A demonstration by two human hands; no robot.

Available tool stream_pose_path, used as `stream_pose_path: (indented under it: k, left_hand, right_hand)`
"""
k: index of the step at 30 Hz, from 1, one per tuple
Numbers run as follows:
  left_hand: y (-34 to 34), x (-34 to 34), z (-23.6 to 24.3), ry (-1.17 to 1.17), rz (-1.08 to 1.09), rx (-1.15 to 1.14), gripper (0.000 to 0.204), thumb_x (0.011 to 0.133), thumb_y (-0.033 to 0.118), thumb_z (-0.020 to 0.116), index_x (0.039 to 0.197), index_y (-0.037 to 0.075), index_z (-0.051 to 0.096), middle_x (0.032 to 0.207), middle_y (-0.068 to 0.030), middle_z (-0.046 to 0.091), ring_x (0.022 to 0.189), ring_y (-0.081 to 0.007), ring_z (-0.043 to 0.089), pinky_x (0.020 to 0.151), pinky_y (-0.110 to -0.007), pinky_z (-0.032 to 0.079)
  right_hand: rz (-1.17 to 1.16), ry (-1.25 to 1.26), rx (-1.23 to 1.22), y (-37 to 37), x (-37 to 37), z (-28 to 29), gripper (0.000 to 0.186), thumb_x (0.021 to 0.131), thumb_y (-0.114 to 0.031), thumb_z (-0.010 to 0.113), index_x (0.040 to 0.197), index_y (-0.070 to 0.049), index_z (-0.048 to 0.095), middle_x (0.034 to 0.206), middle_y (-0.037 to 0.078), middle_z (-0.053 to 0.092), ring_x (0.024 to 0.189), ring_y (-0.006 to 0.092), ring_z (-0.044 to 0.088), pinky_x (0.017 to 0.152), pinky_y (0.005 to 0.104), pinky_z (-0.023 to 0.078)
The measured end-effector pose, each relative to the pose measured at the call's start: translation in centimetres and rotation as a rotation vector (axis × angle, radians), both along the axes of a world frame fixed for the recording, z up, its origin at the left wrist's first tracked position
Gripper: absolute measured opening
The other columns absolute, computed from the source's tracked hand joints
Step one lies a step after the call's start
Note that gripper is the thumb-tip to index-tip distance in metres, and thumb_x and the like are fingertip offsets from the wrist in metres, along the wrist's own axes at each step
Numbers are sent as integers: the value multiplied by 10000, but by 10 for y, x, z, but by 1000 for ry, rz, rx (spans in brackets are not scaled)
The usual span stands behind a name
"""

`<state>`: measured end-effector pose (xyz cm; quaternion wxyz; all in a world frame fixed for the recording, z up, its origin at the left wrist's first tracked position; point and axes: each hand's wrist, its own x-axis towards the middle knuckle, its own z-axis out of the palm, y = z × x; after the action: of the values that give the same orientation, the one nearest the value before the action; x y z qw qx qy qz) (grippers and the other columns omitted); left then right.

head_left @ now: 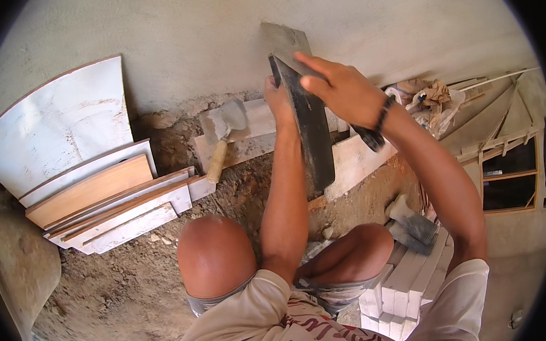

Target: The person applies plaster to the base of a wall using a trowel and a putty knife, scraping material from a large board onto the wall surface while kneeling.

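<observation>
My left hand grips a long, dark flat board or float, held upright at a tilt, its fingers partly hidden behind it. My right hand is over the board's upper part, index finger and thumb stretched apart, other fingers mostly hidden. A grey flat piece shows beyond the fingertips; whether it joins the dark board is unclear. Left of my hands, a trowel with a wooden handle lies on pale planks.
Several boards and tiles lean on the wall at left. Rubble covers the ground. Pale blocks with a dark, dirty object sit by my right knee. Crumpled sacks and a wooden frame are at right.
</observation>
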<state>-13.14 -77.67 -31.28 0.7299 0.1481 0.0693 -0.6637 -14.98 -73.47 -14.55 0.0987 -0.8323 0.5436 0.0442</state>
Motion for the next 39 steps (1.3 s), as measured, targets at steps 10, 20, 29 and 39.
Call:
stream_pose_path:
  k: [10,20,29,39]
  left_hand:
    - [-24,-17,-45,-246,98,-1,122,866,56,627,872,13,514,776,-46,598,668,-108,559,598,-267,475]
    - [-15,-5,-29,-89,113,4,94,889,14,589,893,14,495,797,-57,607,709,-110,578,597,-265,491]
    - [-2,10,-7,-129,25,17,91,900,51,558,968,-9,553,863,-87,640,669,-155,624,582,-274,527]
    - [7,12,8,168,40,-36,137,925,77,585,933,5,469,783,-75,582,631,-135,584,515,-274,485]
  right_hand:
    - [171,401,-111,49,-5,-2,550,832,-35,527,1372,-45,420,796,252,611,703,423,628,633,492,508]
    - [96,561,-81,35,19,5,512,856,-54,474,1366,-69,436,756,265,633,709,422,642,639,494,522]
    - [51,602,-111,38,20,2,527,858,-64,483,1381,-54,412,774,272,634,694,425,640,635,497,519]
    - [81,516,-189,25,13,-9,508,853,-61,470,1360,-53,427,755,276,637,693,454,633,653,517,522]
